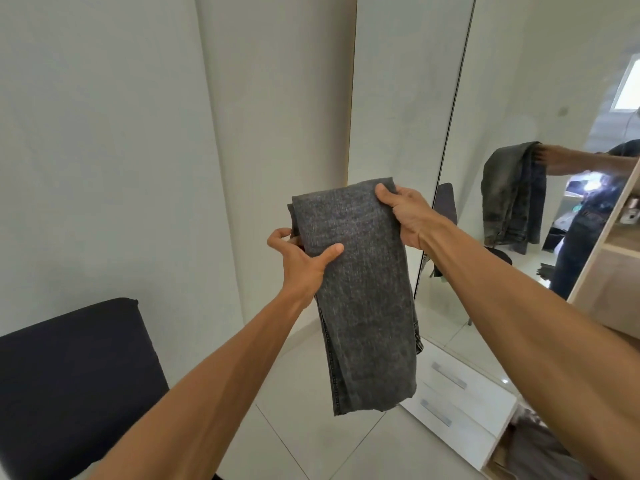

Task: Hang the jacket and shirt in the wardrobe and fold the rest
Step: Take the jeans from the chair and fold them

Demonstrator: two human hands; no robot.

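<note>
Both hands hold grey jeans (360,289) in mid-air. The left hand (301,261) pinches one side and the right hand (405,216) grips the top fold, so the legs hang straight for folding.

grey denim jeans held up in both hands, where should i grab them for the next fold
Probably the free hem end of the dark grey denim jeans, coming from below with the left hand. They hang doubled lengthwise in a long narrow strip, and the right hand grips the top fold, so lifting the bottom edge halves them.
</note>
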